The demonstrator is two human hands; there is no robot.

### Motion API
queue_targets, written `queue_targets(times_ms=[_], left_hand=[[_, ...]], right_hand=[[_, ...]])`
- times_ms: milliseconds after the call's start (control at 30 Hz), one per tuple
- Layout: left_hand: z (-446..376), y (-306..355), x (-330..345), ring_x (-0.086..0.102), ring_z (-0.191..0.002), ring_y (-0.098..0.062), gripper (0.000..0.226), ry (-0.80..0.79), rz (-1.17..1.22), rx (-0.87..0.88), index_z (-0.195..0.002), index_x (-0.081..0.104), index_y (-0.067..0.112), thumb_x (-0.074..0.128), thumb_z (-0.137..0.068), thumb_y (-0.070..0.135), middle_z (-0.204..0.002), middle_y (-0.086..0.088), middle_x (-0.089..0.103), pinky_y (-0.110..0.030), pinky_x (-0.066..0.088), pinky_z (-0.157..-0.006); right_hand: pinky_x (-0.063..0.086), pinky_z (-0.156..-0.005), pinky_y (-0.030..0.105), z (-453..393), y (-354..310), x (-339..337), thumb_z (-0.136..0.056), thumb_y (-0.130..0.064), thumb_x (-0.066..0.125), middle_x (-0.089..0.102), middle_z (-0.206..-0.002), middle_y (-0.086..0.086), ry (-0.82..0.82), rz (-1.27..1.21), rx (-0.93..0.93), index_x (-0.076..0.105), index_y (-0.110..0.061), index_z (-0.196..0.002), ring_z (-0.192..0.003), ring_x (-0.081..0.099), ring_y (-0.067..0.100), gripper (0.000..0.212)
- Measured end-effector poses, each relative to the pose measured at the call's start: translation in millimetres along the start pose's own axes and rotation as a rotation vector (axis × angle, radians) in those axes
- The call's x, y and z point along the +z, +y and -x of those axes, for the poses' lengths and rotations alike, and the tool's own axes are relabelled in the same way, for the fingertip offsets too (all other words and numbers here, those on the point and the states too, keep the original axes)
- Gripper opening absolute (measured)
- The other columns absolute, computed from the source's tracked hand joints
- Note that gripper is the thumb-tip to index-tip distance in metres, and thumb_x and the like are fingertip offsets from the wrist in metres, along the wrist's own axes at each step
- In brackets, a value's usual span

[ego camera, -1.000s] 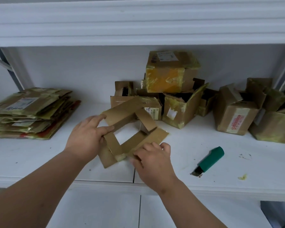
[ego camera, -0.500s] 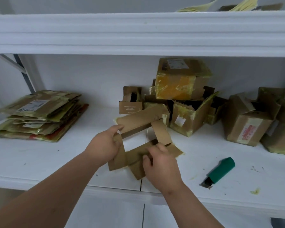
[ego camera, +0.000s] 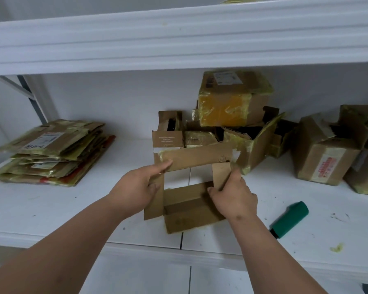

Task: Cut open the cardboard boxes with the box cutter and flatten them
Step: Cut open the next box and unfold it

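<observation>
- The left hand [ego camera: 136, 187] is gripping the opened cardboard box [ego camera: 191, 187] at its left wall; the right hand [ego camera: 234, 198] is pinching its right wall.
- The box is standing as an open frame on the white shelf [ego camera: 51, 209].
- The green box cutter [ego camera: 290, 219] is lying just right of the hands.
- Flattened boxes [ego camera: 51, 151] are sitting stacked at left.

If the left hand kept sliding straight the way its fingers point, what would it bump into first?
Probably the top panel of the opened box that the left hand already grips: its fingers point up and rightward along it. Beyond that stand the piled boxes, though depth is unclear.
</observation>
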State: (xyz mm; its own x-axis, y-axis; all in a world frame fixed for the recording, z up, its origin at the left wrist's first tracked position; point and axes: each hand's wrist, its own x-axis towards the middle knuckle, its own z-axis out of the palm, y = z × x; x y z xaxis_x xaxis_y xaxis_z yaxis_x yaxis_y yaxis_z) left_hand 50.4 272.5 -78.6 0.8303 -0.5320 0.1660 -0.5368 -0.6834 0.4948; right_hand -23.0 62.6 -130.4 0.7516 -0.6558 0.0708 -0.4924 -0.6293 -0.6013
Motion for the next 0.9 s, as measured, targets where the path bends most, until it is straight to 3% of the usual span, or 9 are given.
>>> queue_targets(times_ms=[133,200,300,400,533,633,767,833,900], left_hand=[[-4.9,0.7,2.8,0.06,-0.089,-0.009,0.084,0.111,-0.013,-0.096,-0.151,0.007,0.048,0.057,-0.096,0.009,-0.12,0.014,0.059,-0.016,0.045,-0.074],[-6.6,-0.9,3.9,0.061,-0.078,-0.012,0.091,0.15,0.015,-0.141,-0.15,-0.007,0.048,0.057,-0.097,0.01,-0.104,0.008,0.061,-0.022,0.048,-0.07],[-10.4,-0.7,4.4,0.059,-0.107,-0.022,0.068,0.114,0.065,-0.164,-0.147,0.023,0.051,0.05,-0.1,0.011,-0.128,0.003,0.058,-0.027,0.047,-0.083],[-11.5,-0.5,7.0,0.055,-0.107,-0.017,0.044,0.087,0.325,-0.207,-0.115,0.063,0.042,0.045,-0.101,0.005,-0.129,0.002,0.058,-0.027,0.049,-0.085],[-3.6,-9.2,3.2,0.07,-0.096,-0.033,0.045,0.054,1.059,-0.471,-0.116,0.068,0.014,0.031,-0.095,-0.003,-0.115,-0.017,0.069,-0.042,0.06,-0.08],[2.2,-32.0,2.5,0.067,-0.102,-0.043,0.043,0.021,1.371,-0.585,-0.119,0.064,-0.001,0.029,-0.097,0.012,-0.116,-0.021,0.068,-0.055,0.057,-0.081],[9.5,-53.2,12.9,0.068,-0.101,-0.033,0.027,-0.021,0.941,-0.666,-0.109,0.067,0.005,0.056,-0.098,0.027,-0.112,-0.018,0.069,-0.048,0.058,-0.085],[15.0,-61.0,24.2,0.065,-0.102,-0.029,0.017,-0.096,0.527,-0.642,-0.105,0.068,0.011,0.058,-0.097,0.022,-0.117,-0.013,0.065,-0.042,0.056,-0.09],[18.5,-69.2,34.4,0.059,-0.108,-0.026,0.029,-0.218,0.024,-0.553,-0.112,0.066,0.018,0.049,-0.097,0.036,-0.126,-0.003,0.059,-0.033,0.049,-0.096]], right_hand=[[0.048,-0.079,0.036,5.0,9.7,-3.4,-0.097,-0.024,0.042,0.058,-0.107,-0.002,-0.05,-0.313,-0.029,0.027,-0.03,-0.15,-0.091,0.058,0.021,0.056],[0.048,-0.083,0.036,7.0,17.2,-7.2,-0.1,-0.018,0.038,0.059,-0.111,-0.002,-0.04,-0.466,-0.031,0.035,-0.034,-0.147,-0.094,0.056,0.02,0.05],[0.046,-0.096,0.038,9.8,26.9,-11.0,-0.103,-0.021,0.04,0.061,-0.117,-0.005,-0.073,-0.567,-0.076,0.047,-0.042,-0.136,-0.105,0.056,0.019,0.04],[0.041,-0.1,0.035,7.5,34.0,-13.5,-0.104,-0.022,0.042,0.056,-0.123,-0.005,-0.073,-0.582,-0.084,0.054,-0.04,-0.124,-0.116,0.051,0.019,0.029],[0.019,-0.112,0.017,14.6,39.5,-23.7,-0.102,-0.011,0.045,0.031,-0.144,-0.025,-0.123,-0.52,-0.242,0.053,-0.046,-0.125,-0.133,0.028,-0.001,0.043],[0.017,-0.115,0.018,21.5,40.6,-22.7,-0.101,-0.01,0.045,0.039,-0.146,-0.019,-0.212,-0.266,-0.352,0.054,-0.039,-0.135,-0.139,0.03,0.006,0.046],[0.019,-0.116,0.027,34.4,35.2,-5.6,-0.088,-0.007,0.048,0.047,-0.146,-0.012,-0.352,0.007,-0.446,0.055,-0.036,-0.132,-0.139,0.034,0.012,0.053],[0.015,-0.116,0.029,42.7,34.8,4.6,-0.082,-0.018,0.056,0.045,-0.147,-0.01,-0.435,0.094,-0.456,0.051,-0.037,-0.133,-0.141,0.03,0.013,0.054],[0.002,-0.121,0.037,47.9,37.4,14.0,-0.082,-0.035,0.057,0.031,-0.157,-0.013,-0.512,0.182,-0.439,0.04,-0.037,-0.144,-0.149,0.012,0.012,0.064]])
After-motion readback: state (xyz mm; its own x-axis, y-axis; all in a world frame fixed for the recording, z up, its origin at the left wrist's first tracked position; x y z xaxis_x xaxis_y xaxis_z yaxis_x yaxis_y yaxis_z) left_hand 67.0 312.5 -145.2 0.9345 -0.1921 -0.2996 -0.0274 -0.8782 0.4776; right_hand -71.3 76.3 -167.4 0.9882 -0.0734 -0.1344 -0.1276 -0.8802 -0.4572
